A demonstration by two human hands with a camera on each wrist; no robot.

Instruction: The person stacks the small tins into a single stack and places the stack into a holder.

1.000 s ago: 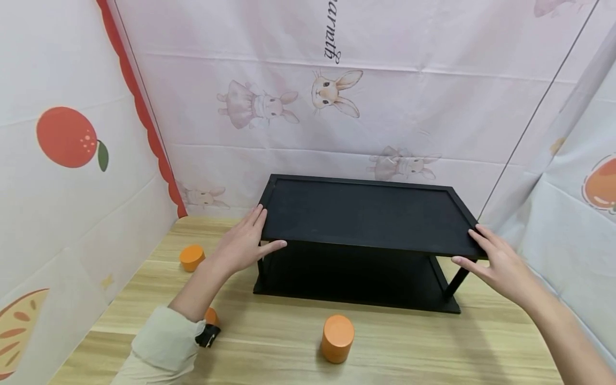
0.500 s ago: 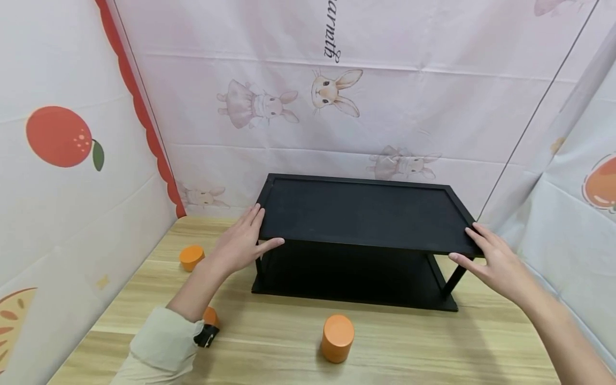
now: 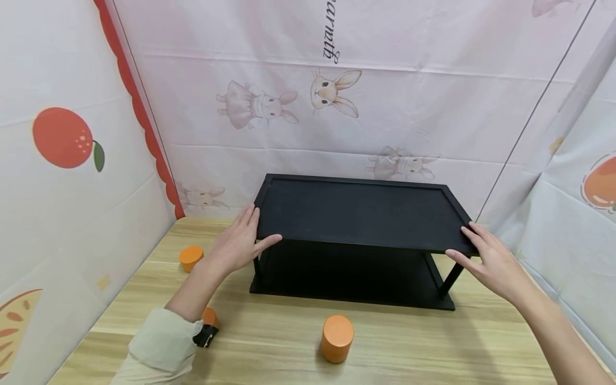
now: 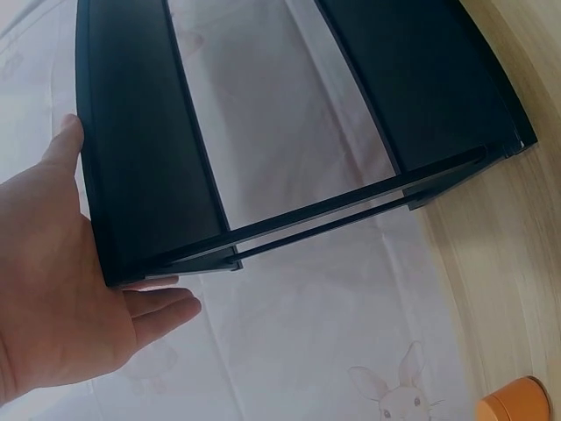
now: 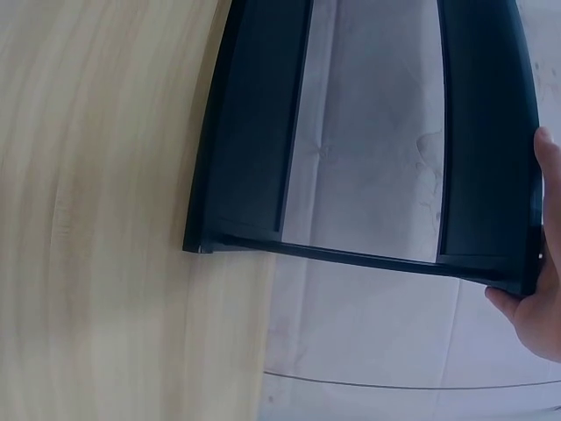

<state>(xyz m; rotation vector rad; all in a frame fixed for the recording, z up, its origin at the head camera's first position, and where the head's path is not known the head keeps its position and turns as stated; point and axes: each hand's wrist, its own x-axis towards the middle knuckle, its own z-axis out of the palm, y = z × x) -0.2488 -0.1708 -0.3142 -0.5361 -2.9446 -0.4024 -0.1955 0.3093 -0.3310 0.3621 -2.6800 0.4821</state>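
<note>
Since a second ago the black two-tier rack (image 3: 356,235), flat and rectangular, has shifted slightly to the person's left, and the left hand (image 3: 236,243) and right hand (image 3: 495,264) have gone along with it.

Closest to the person, a pale green rolled cloth sleeve (image 3: 161,342) covers part of the left arm (image 3: 192,294), with a small black object (image 3: 206,336) by its cuff (too little of it shows for me to say what it is). On the pale wood-grained bench (image 3: 269,342), in front of the rack and apart from it, stands an upright, smooth orange cylinder (image 3: 338,338). A second orange cylinder (image 3: 210,316) is partly hidden by the left arm.

Farther in, each grip is wide rather than clasped: the left hand lays nearly straight fingers against the rack's left end, thumb spread on the front edge of the top, while the right hand takes the opposite front corner the same way. Between them the rack sits upright on the bench.

Beyond the left arm is a short orange cylinder (image 3: 191,258), well apart from the rack. Behind everything hangs pale pink fabric (image 3: 298,139) printed with rabbits; white fruit-printed cloth (image 3: 29,214) with a scalloped red border closes the left side.
</note>
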